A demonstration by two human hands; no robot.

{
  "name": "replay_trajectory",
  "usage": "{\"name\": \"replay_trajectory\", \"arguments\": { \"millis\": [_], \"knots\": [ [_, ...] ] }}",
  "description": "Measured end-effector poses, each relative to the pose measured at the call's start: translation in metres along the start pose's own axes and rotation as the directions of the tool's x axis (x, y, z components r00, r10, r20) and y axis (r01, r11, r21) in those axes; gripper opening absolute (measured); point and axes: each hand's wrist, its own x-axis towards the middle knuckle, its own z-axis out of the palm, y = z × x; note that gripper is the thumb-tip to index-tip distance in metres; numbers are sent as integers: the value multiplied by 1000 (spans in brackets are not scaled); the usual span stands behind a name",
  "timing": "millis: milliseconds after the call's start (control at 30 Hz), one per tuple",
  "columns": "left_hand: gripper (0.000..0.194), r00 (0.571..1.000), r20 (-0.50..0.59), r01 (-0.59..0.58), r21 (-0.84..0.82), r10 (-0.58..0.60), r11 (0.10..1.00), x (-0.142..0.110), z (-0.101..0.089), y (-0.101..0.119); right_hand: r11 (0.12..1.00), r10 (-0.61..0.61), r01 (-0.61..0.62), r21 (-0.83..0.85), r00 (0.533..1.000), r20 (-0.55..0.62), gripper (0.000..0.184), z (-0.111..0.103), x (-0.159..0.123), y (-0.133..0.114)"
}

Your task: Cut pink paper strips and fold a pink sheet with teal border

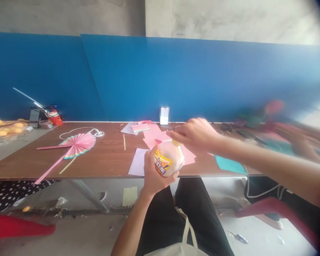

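Observation:
My left hand is shut around a plastic bottle with a yellow-and-red label and pale contents, held tilted above the table's front edge. My right hand reaches in from the right, its fingers over the yellow bottle cap. I cannot tell whether they grip it. Beneath both hands lie pink paper sheets and a white sheet. A teal paper sheet lies to the right, and a pink pleated paper fan with long paper strips lies to the left.
The brown wooden table stands against a blue board. On it are a stack of coloured notes, an upright phone, a white cable and blurred items at right. Red stools stand below.

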Motion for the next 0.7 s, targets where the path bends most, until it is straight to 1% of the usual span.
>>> {"name": "replay_trajectory", "arguments": {
  "millis": [33,67,100,133,200,267,333,367,400,433,500,567,633,667,700],
  "knots": [
    [95,1000,-5,-4,18,4,1000,1,-1,-1,999,30,-30,-19,1000,-3,74,1,-2,-1],
    [95,1000,-3,-4,26,5,1000,1,-2,-1,999,35,-35,-25,999,1,74,-2,-2,-1],
    [95,1000,2,-3,24,3,1000,1,-3,-2,1000,16,-16,-15,1000,6,72,-6,-3,1],
    [95,1000,12,-1,15,1,1000,2,-4,-2,1000,-29,28,12,1000,12,68,-13,-2,5],
    [94,999,35,0,-13,1,1000,2,-7,-2,976,-187,181,119,981,46,56,-30,0,14],
    [91,998,59,0,-47,3,999,2,-8,-1,907,-375,337,253,919,119,47,-45,2,23],
    [92,998,69,5,-67,0,998,2,-9,0,841,-488,407,357,856,173,44,-54,4,27],
    [93,998,69,8,-68,-4,998,2,-9,0,823,-510,414,389,839,187,42,-55,5,27],
    [95,998,65,11,-64,-7,998,1,-8,0,817,-515,410,405,835,193,42,-53,6,26],
    [95,998,63,14,-58,-10,998,1,-8,0,822,-506,399,406,840,197,41,-50,7,24],
    [95,998,59,19,-51,-16,999,-1,-7,-1,860,-452,362,360,868,206,43,-39,8,20],
    [95,998,58,21,-48,-19,999,-2,-6,-2,924,-341,288,253,918,202,51,-26,9,16],
    [95,998,60,25,-52,-22,998,-3,-5,-4,973,-211,189,132,961,181,60,-16,9,14],
    [94,998,65,29,-60,-25,998,-3,-6,-4,985,-162,149,90,973,166,63,-13,8,15],
    [94,997,75,36,-74,-30,997,-4,-6,-5,989,-139,129,73,978,155,64,-13,6,16]
  ]
}}
